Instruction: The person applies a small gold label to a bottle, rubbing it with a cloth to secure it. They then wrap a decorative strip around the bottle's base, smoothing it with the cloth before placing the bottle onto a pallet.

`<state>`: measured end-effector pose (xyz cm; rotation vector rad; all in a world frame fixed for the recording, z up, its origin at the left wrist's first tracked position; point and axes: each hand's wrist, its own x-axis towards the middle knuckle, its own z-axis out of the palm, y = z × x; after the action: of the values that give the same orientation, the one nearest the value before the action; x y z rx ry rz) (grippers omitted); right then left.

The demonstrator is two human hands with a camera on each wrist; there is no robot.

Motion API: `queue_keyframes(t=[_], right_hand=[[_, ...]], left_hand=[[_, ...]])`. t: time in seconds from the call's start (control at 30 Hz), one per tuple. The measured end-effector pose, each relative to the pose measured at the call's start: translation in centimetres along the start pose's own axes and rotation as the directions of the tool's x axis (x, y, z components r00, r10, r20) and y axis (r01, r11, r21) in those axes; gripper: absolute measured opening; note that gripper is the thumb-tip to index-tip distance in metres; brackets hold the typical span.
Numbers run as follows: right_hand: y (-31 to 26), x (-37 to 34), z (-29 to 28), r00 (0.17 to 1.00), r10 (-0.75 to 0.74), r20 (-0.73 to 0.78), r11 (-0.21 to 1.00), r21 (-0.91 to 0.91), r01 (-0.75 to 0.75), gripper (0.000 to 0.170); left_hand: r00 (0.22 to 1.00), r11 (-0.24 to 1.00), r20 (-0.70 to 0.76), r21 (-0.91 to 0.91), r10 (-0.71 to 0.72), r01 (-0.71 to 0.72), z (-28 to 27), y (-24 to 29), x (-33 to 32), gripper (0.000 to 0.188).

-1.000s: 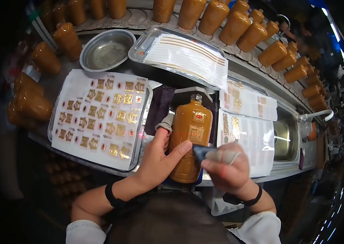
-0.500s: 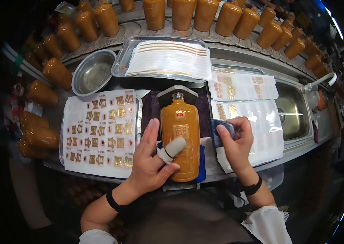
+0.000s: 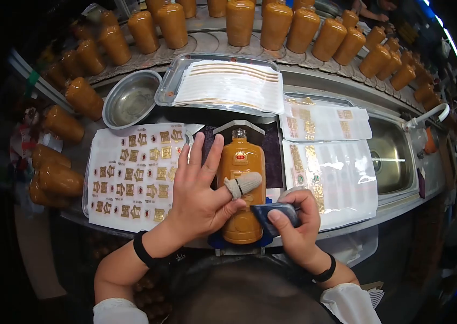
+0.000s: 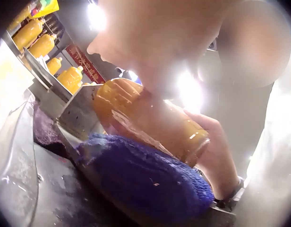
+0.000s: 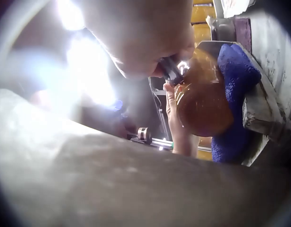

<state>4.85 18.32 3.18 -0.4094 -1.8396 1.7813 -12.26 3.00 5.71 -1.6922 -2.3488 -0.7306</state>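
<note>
Amber-brown bottle lies on blue cloth padding, its long axis running near to far, neck at the far end. It sits just right of the left hand, whose fingers are straight and spread, gripping nothing; one, in a pale finger cot, reaches across it. The right hand is farther off, pinching a dark blue flat tool, one corner over the bottle's right side; whether it touches, I cannot tell.
</note>
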Motion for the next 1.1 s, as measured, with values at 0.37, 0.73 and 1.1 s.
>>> queue_keyframes(t=[0.37,0.73,1.1], right_hand=[[0.8,0.7,0.8,0.988,-0.127,0.086,0.960,-0.241,0.144,0.027],[1.0,0.6,1.0,0.996,-0.084,0.036,0.967,-0.240,0.090,0.026],[-1.4,2.3,-0.3,0.991,-0.127,0.042,0.974,-0.182,0.133,0.022]], left_hand=[[0.983,0.980,-0.028,-0.089,-0.183,0.180,-0.3,-0.5,-2.3,0.038],[0.973,0.962,-0.118,-0.214,-0.196,0.168,1.4,-2.1,0.7,0.038],[0.990,0.986,-0.069,-0.115,-0.126,0.117,1.2,-0.2,-1.8,0.031]])
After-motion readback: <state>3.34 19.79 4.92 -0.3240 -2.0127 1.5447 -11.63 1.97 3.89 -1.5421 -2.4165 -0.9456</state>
